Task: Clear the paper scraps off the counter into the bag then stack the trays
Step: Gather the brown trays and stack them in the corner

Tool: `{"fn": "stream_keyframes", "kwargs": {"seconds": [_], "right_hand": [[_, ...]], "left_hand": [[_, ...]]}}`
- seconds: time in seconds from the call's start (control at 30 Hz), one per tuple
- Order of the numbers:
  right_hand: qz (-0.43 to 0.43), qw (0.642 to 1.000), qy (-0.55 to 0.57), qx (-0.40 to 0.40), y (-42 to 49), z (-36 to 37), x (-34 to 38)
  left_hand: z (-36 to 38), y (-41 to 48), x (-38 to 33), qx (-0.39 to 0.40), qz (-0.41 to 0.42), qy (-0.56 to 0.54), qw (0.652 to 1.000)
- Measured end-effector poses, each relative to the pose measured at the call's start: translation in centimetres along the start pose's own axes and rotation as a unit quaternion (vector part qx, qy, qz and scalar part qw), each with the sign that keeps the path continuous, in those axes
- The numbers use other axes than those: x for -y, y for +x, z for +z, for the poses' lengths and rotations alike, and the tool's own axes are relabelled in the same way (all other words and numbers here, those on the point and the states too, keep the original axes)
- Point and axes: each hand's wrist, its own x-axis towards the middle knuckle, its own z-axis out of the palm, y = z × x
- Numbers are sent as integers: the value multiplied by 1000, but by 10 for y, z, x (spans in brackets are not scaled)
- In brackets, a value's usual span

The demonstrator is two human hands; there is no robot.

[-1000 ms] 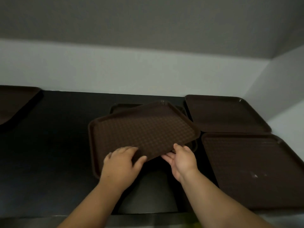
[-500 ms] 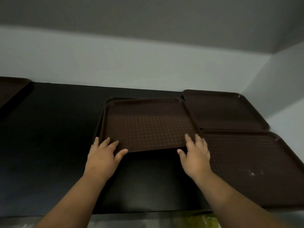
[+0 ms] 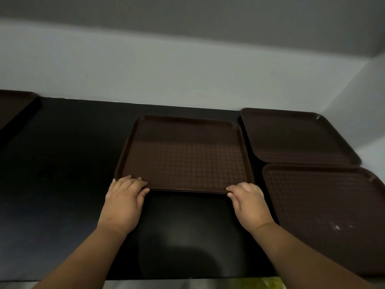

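A brown tray (image 3: 185, 155) lies flat in the middle of the black counter (image 3: 68, 163), squared on top of another tray whose edge shows just beneath its near rim. My left hand (image 3: 125, 197) grips its near left corner, fingers curled over the rim. My right hand (image 3: 248, 199) holds the near right corner the same way. Two more brown trays lie to the right: one at the back (image 3: 295, 138) and one nearer (image 3: 331, 207) with small pale specks on it. No paper scraps show on the counter.
Another brown tray (image 3: 12, 107) pokes in at the far left edge. A pale wall runs behind the counter and turns a corner at the right. A strip of something yellow-green (image 3: 264, 283) shows below the counter's front edge.
The tray, held tilted and skewed a second ago, now lies flat and squared on the lower tray. Both hands have shifted to its near corners and closed on the rim.
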Motion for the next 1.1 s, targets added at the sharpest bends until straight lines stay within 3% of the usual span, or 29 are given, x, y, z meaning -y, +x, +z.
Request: {"fn": "stream_keyframes", "kwargs": {"seconds": [0.33,0.57,0.7,0.8,1.1], "right_hand": [[50,999,-4,-11,5,10,-6],[129,990,-33,-41,1,7,-4],[163,986,25,7,3,0,0],[154,988,13,10,4,1,1],[123,992,-3,-30,5,7,-1]], "left_hand": [[2,24,0,9,30,-36,999],[7,19,3,-51,27,-23,998],[7,18,4,-67,-19,-18,997],[4,16,2,-38,-66,-27,997],[5,19,-2,-37,-24,-56,997]]}}
